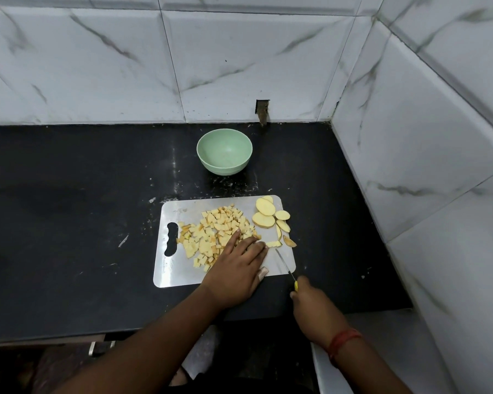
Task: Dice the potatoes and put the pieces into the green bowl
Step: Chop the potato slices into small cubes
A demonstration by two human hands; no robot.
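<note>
1. Nearest the camera, the right hand is curled round the yellow handle of a small thin-bladed knife. The blade reaches onto the near right corner of the flat rectangular steel cutting board, which I take as the landmark.
2. The left hand lies on the near middle of the board with straight fingers. It presses on the edge of the pile of pale yellow diced potato pieces and grips nothing.
3. Just beyond the knife tip, one short potato strip lies on the board, touching the left fingertips.
4. On the far right corner of the board there are several oval pale potato slices, not yet diced; one or two hang over its right edge.
5. The round light green bowl stands on the black table beyond the far edge of the board, well apart from it, and looks empty.
6. I judge that the dicing is in hand and mostly done; no piece is in the bowl.
7. The next move probably calls for holding the strip steady, fingertips back from the blade, then cutting it across.
</note>
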